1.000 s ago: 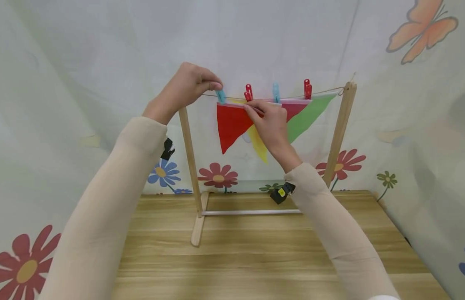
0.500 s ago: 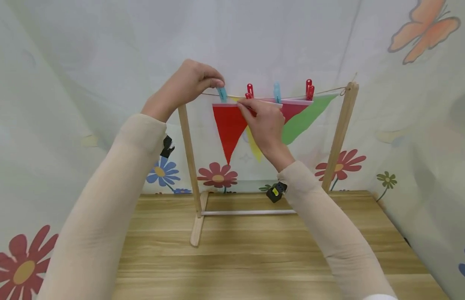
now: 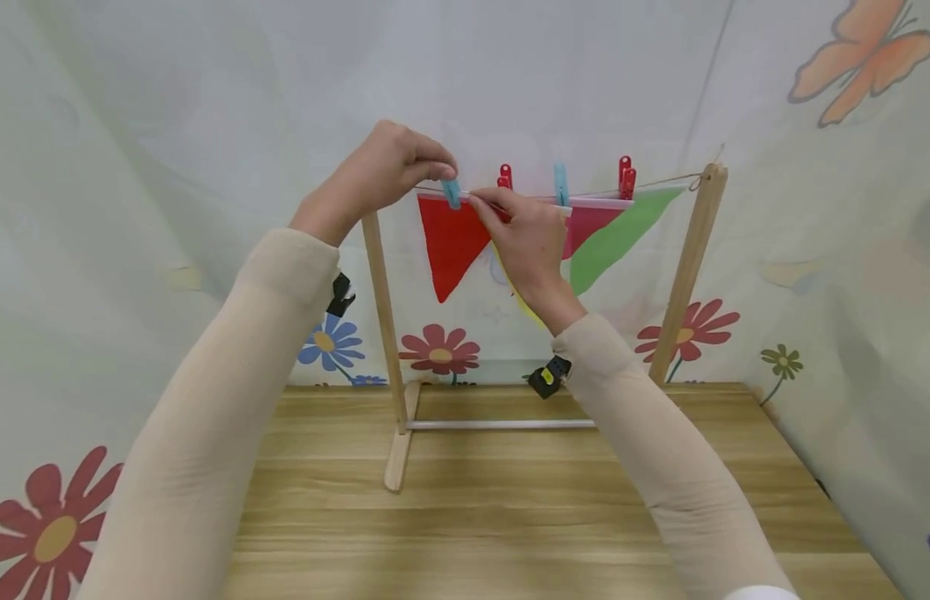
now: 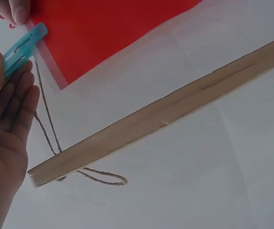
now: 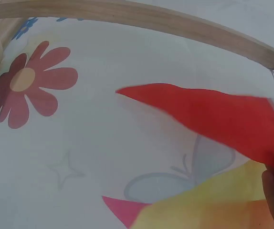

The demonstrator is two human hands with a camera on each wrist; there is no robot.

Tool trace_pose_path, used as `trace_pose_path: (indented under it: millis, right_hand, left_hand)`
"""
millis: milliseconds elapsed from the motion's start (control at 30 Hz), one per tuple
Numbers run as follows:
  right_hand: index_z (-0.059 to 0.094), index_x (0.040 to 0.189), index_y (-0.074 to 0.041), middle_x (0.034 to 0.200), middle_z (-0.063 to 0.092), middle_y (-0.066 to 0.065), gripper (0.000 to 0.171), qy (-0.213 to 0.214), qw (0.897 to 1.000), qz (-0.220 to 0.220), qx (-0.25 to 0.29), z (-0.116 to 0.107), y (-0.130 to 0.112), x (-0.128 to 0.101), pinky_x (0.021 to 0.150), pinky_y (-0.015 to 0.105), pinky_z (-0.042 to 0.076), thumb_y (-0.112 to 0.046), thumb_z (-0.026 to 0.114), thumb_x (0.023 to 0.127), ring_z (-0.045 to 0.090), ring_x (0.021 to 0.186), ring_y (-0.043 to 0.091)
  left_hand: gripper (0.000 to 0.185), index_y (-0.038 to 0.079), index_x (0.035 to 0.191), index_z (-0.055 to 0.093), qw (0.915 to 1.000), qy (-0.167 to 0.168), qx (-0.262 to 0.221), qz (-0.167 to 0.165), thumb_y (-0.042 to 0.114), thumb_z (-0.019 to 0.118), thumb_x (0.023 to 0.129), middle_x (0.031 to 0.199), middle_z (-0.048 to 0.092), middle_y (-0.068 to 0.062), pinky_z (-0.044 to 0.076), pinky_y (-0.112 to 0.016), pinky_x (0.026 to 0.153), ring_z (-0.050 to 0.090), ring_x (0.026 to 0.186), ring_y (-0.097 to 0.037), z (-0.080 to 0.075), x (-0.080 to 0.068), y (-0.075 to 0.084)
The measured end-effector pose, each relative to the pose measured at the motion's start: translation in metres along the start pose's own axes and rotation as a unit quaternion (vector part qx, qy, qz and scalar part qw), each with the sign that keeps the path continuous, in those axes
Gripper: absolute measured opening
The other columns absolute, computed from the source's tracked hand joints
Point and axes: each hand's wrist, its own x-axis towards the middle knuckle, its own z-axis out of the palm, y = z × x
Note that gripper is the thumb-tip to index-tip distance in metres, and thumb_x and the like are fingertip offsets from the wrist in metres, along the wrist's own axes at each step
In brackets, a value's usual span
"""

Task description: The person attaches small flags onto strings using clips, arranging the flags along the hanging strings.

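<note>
Red flag [image 3: 452, 242] raised to string; blue peg [image 3: 452, 193] now on it.

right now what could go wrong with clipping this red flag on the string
The blue peg sits at the very corner of the red flag, so it may catch only the white hem and slip off. If the right hand lets go early, the flag could sag or swing. Pulling on the string might tilt the wooden stand.

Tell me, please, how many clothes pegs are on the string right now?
4. A blue peg pinched by the left hand at the red flag's left corner, a red peg beside the right hand, a blue peg mid-line, and a red peg near the right post. Hands could hide another.
</note>
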Motion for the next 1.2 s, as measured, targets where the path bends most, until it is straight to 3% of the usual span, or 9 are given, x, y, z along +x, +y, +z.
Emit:
trace_pose_path:
  millis: [100,333,533,667,767,900,1200]
  right_hand:
    - [0.078,0.115,-0.012,0.098,0.078,0.006,0.028,-0.007,1.000,0.012,0.009,-0.001,-0.001,0.001,0.065,0.024,0.049,-0.030,0.075,0.094,0.071,0.074,0.021]
    - [0.078,0.115,-0.012,0.100,0.078,0.004,0.028,-0.048,0.997,0.047,0.029,-0.004,-0.005,0.003,0.073,0.024,0.054,-0.032,0.072,0.096,0.074,0.089,0.018]
    - [0.078,0.116,-0.012,0.102,0.078,0.003,0.028,-0.073,0.996,0.054,0.020,-0.008,-0.005,0.004,0.075,0.025,0.055,-0.031,0.072,0.096,0.074,0.093,0.018]
    - [0.075,0.121,-0.014,0.104,0.078,0.004,0.030,-0.083,0.995,0.051,-0.004,-0.016,-0.002,0.002,0.059,0.026,0.048,-0.031,0.071,0.097,0.068,0.069,0.020]
    - [0.072,0.126,-0.015,0.108,0.077,0.005,0.033,-0.090,0.995,0.048,-0.021,-0.024,0.001,-0.001,0.056,0.029,0.047,-0.030,0.071,0.097,0.065,0.064,0.023]
    - [0.069,0.130,-0.013,0.110,0.077,0.008,0.036,-0.102,0.994,0.039,-0.023,-0.036,0.002,-0.006,0.070,0.030,0.057,-0.027,0.072,0.097,0.074,0.084,0.024]
    - [0.065,0.132,-0.014,0.118,0.075,0.007,0.036,-0.126,0.991,0.032,-0.006,-0.058,0.000,-0.018,0.077,0.031,0.060,-0.020,0.072,0.097,0.075,0.089,0.023]
  left_hand:
    - [0.024,0.004,0.114,0.075,0.9999,-0.009,-0.004,-0.003,0.021,0.064,0.101,0.101,0.075,-0.010,0.053,-0.032,0.093,0.067,0.095,-0.021,0.003,0.002,0.000]
    - [0.025,0.005,0.118,0.068,0.9974,-0.064,-0.023,-0.021,0.023,0.061,0.103,0.104,0.070,-0.010,0.050,-0.034,0.092,0.061,0.096,-0.023,0.004,0.001,0.001]
    - [0.040,0.003,0.137,0.060,0.9960,-0.075,-0.033,-0.035,0.023,0.062,0.102,0.119,0.066,-0.012,0.050,-0.039,0.101,0.062,0.108,-0.025,0.007,-0.002,-0.001]
    - [0.049,0.004,0.146,0.052,0.9960,-0.074,-0.029,-0.042,0.024,0.062,0.103,0.123,0.065,-0.013,0.051,-0.040,0.101,0.061,0.111,-0.026,0.010,-0.004,0.001]
    - [0.050,0.005,0.147,0.051,0.9964,-0.066,-0.030,-0.043,0.024,0.063,0.103,0.122,0.066,-0.012,0.051,-0.038,0.101,0.062,0.111,-0.024,0.012,-0.005,0.003]
    - [0.047,0.005,0.145,0.053,0.9971,-0.051,-0.036,-0.045,0.023,0.063,0.102,0.122,0.067,-0.011,0.052,-0.036,0.101,0.063,0.112,-0.023,0.015,-0.006,0.006]
    - [0.046,0.004,0.141,0.056,0.9984,-0.018,-0.029,-0.044,0.025,0.066,0.101,0.120,0.066,-0.010,0.052,-0.035,0.100,0.062,0.109,-0.022,0.015,-0.013,0.007]
